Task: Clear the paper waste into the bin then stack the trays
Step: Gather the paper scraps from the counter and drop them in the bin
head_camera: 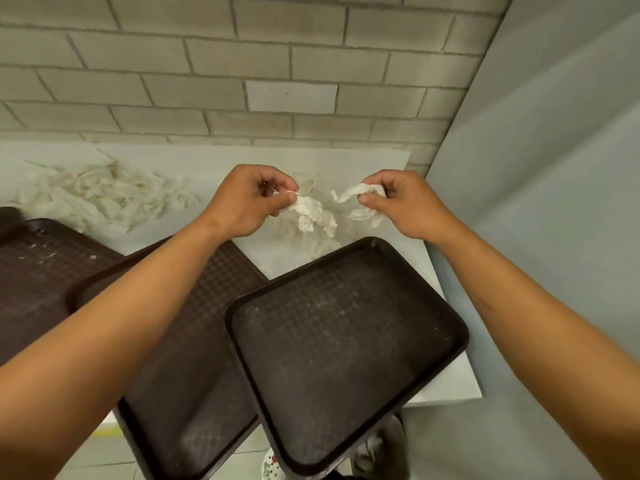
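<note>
Left hand pinching crumpled paper wad; right hand curled round second paper wad. Both held above counter, beyond 3 dark trays. Large paper pile at far left, not yet cleared. Bin partly hidden below the nearest tray's overhanging corner. Risk: loose tails snagging, shreds dropping to floor; forearm knocking overhanging tray off.

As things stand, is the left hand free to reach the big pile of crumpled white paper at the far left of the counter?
Probably not yet: the left hand already pinches a crumpled white paper wad. Nothing blocks the way to the pile.
</note>
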Demonstrator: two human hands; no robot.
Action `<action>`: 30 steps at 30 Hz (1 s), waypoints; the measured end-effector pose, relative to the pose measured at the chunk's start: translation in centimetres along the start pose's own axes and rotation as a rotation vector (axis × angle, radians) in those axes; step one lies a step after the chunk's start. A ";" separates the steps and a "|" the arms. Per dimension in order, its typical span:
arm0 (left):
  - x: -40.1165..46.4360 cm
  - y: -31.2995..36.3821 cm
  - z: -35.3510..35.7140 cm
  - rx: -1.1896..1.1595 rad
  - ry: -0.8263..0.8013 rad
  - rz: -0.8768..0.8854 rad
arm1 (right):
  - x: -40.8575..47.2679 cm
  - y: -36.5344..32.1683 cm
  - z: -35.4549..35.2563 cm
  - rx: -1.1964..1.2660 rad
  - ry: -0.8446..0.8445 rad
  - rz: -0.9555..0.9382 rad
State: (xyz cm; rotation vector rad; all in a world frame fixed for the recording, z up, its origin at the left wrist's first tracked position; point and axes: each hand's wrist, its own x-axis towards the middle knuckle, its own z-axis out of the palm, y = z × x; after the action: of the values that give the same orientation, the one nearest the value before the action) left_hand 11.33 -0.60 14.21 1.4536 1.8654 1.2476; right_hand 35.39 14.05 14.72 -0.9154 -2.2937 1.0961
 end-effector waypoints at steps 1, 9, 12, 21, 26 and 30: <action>-0.1 0.1 0.1 0.003 -0.007 -0.006 | -0.4 0.3 0.1 0.011 0.008 0.017; -7.0 -0.1 2.0 -0.033 -0.157 -0.012 | -9.6 1.8 3.0 0.115 0.042 0.106; -7.8 0.0 1.7 -0.075 -0.162 -0.030 | -10.3 1.0 3.3 0.148 0.044 0.112; -14.9 2.2 5.9 -0.135 -0.180 -0.056 | -18.9 1.5 3.1 0.250 0.089 0.139; -20.0 3.7 9.0 -0.187 -0.150 -0.062 | -25.0 2.1 2.6 0.332 0.127 0.158; -24.3 4.4 12.0 -0.179 -0.135 -0.067 | -29.9 2.8 2.7 0.357 0.144 0.145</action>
State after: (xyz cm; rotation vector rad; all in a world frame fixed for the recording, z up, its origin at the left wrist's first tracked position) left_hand 31.22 -18.63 8.25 1.3352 1.6559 1.2195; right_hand 55.34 -7.57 7.91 -0.9890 -1.8595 1.3960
